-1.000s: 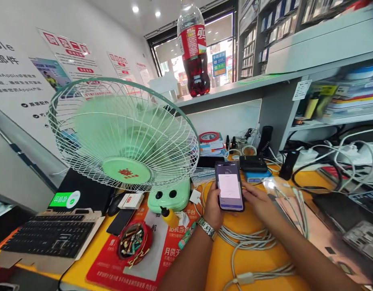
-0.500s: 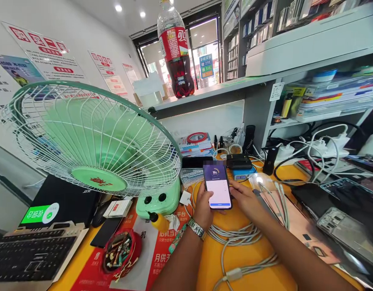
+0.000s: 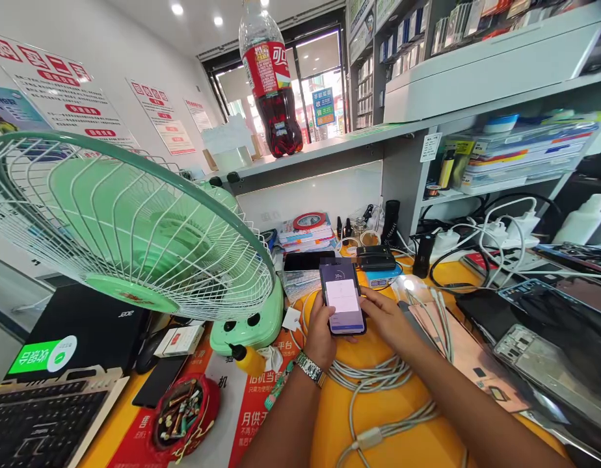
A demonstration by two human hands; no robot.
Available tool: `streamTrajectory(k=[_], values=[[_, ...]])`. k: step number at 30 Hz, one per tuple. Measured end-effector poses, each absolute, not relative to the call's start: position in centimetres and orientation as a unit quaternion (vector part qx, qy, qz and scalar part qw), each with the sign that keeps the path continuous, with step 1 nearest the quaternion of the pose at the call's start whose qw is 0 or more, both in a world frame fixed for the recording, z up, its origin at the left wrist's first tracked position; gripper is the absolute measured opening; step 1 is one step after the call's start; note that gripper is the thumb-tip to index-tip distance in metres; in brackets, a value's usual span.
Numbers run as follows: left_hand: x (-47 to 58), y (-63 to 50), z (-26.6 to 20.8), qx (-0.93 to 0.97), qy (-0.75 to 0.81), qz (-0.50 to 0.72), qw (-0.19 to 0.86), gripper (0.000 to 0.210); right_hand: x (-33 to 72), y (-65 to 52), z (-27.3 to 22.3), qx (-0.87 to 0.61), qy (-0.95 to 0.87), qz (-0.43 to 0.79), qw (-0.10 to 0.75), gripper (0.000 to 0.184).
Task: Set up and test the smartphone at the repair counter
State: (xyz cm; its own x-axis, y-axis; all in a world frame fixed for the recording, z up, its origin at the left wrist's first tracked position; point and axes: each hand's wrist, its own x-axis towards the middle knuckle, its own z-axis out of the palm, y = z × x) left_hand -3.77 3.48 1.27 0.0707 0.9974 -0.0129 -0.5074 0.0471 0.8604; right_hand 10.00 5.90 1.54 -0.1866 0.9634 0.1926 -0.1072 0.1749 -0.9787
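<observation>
A smartphone (image 3: 343, 305) with a lit screen is held upright over the yellow tabletop. My left hand (image 3: 322, 331), a metal-band watch on its wrist, wraps the phone's left side and lower back, with the thumb over the lower left of the screen. On the other side, my right hand (image 3: 381, 315) grips the right edge with its fingers, part of them hidden behind the phone. A white pop-up box covers the middle of the screen, below a ring gauge that reads about 30%. Coiled grey cable (image 3: 373, 374) lies just below both hands.
A green fan (image 3: 149, 240) stands at left, over a keyboard (image 3: 47, 416) and a red bowl (image 3: 183, 416) of cigarette butts. Loose phones and phone parts (image 3: 534, 364) crowd the right. Behind, a cola bottle (image 3: 271, 84) stands on the grey shelf (image 3: 330, 147).
On the phone's screen a white pop-up box has come up over a dimmed page, and the gauge has risen from about 26%. The whole view has shifted slightly; both hands keep their hold.
</observation>
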Motion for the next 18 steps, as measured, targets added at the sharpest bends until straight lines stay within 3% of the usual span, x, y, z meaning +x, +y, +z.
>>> streamTrajectory(k=[10,18], values=[[-3.46,3.5,1.41,0.363,0.374,0.586,0.62,0.043,9.96,5.9,0.83,-0.372,-0.559,0.545,0.502,0.045],[-3.43,3.62,1.29,0.357,0.356,0.596,0.624,0.041,9.98,5.59,1.52,-0.375,-0.569,0.532,0.503,0.04]])
